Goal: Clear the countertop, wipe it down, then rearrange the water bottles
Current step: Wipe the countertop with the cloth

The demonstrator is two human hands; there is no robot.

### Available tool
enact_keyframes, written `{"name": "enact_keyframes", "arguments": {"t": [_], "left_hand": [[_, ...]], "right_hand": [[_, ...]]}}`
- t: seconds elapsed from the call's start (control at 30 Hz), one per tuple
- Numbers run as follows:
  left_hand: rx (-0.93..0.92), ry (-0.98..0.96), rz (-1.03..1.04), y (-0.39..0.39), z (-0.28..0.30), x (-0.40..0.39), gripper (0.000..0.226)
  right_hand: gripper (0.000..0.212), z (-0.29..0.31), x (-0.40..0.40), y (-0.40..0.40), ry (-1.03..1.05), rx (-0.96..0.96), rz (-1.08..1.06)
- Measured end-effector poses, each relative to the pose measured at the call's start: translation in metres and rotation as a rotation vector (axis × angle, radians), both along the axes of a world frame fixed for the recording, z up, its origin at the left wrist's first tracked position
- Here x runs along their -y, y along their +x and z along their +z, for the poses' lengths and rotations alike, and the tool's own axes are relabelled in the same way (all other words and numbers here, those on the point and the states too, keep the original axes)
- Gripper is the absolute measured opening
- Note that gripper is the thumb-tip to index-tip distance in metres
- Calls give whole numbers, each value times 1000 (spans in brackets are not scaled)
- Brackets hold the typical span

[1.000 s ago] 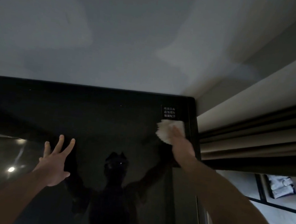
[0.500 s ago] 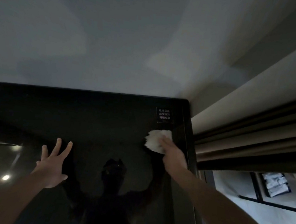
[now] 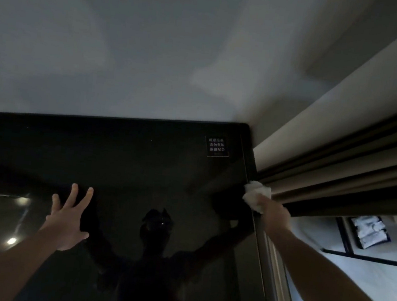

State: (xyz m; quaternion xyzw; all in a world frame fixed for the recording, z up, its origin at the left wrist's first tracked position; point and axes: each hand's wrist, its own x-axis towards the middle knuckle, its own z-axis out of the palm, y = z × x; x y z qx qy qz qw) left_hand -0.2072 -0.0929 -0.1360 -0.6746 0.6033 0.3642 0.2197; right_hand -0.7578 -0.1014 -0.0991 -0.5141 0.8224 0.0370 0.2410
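Against the pale wall (image 3: 153, 59), a glossy black worktop (image 3: 130, 162) fills the lower left and centre of the view, its back edge flush to the wall and its far right corner rounded. Surface is mirror-like: it reflects the person's dark silhouette, both raised arms, and two ceiling light spots at lower left. Right of the worktop, dark and beige curtain folds (image 3: 337, 174) run diagonally from upper right down to the worktop's right edge. Below the curtain, a light-coloured floor area with a dark-framed rack (image 3: 345, 239) holding white folded or bagged items (image 3: 369, 232); too small to tell what they are.

Left hand (image 3: 67, 220) lies flat on the worktop, left of centre, fingers straight and spread, palm down, grasping nothing. Left forearm enters from the bottom left corner.

Right hand (image 3: 273, 211) is at the worktop's right edge, beside the curtain, fingers clenched round a crumpled white cloth (image 3: 255, 195). Cloth sticks out ahead of the knuckles and sits right on the edge strip, touching or just beside the lowest curtain fold; cannot tell which. Right forearm comes in from the bottom right corner.

Small black sticker (image 3: 217, 147) with white Chinese characters is on the worktop near the far right corner, beyond the cloth and apart from it.

No water bottles visible on the worktop.
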Motion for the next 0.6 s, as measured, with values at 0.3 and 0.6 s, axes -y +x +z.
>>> {"name": "enact_keyframes", "arguments": {"t": [0.3,0.6], "left_hand": [[-6,0,-1,0,1,-1,130],[10,3,-13,2,-1,1,131]], "right_hand": [[61,16,35,62,-120,201,78],[88,-55,20,127,-41,107,516]]}}
